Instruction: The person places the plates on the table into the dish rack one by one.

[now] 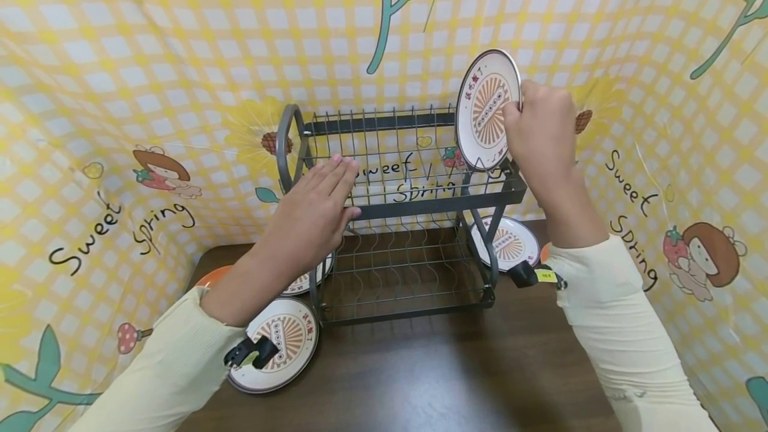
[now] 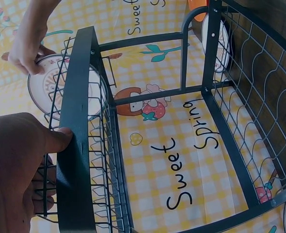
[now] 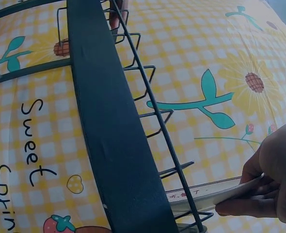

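A dark metal two-tier dish rack point(image 1: 438, 204) stands on the table. At the right end of its upper tier is a white plate point(image 1: 487, 109) with a dark rim and an orange ray pattern, nearly upright, its lower edge among the wires. My right hand point(image 1: 543, 129) pinches this plate by its right edge, thumb on the patterned face. My left hand point(image 1: 315, 209) holds the upper tier's front rail toward the left. In the left wrist view, that hand's thumb point(image 2: 59, 140) lies on the rail point(image 2: 75, 170) and its fingers show behind the wires.
Similar plates lie on the brown table point(image 1: 408, 372): one at front left point(image 1: 282, 345), another partly hidden behind it point(image 1: 306, 282), and one right of the rack point(image 1: 507, 243). Orange edges point(image 1: 215, 276) show at both sides. Yellow checked cloth point(image 1: 210, 39) surrounds the table.
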### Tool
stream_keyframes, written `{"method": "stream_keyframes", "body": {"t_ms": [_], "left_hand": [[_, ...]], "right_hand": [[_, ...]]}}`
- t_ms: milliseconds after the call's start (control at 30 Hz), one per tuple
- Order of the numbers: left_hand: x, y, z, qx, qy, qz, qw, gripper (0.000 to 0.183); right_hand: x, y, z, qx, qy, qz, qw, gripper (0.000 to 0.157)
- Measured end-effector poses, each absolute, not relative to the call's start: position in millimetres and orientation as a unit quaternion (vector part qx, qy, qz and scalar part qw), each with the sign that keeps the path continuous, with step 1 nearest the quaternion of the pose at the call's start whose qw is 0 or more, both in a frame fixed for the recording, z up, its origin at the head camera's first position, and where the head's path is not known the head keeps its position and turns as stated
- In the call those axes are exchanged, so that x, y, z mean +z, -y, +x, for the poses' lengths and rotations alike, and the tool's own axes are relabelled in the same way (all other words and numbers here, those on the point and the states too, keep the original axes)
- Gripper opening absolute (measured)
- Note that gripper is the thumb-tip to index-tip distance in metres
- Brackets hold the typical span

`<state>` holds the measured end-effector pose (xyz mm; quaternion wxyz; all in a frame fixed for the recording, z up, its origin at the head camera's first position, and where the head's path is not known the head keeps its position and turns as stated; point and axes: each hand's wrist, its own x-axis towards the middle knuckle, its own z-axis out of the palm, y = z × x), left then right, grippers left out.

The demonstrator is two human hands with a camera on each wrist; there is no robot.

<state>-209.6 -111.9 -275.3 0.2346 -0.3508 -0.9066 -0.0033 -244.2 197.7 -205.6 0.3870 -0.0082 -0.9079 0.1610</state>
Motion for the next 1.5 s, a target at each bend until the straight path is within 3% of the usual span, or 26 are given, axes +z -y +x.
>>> {"method": "stream_keyframes", "body": {"t_ms": [300,633,1500], "left_hand": [[-275.5,111.4,-209.7,0.002,0.908,-0.348,0.234,0.062],[-275.5,111.4,-210.0,-0.012,0.905,-0.352,0.237,0.061],[-273.6,111.5,-208.6,-0.006,0.905,-0.353,0.238,0.061]], "right_hand": [[-200.0,-204.8,-245.4,0.188,0.925,-0.053,0.325,0.027],[-196.5,-206.6,-245.9,0.204,0.930,-0.085,0.295,0.030],[-194.0,-207.7,-241.9,0.229,0.927,-0.085,0.283,0.033]]}}
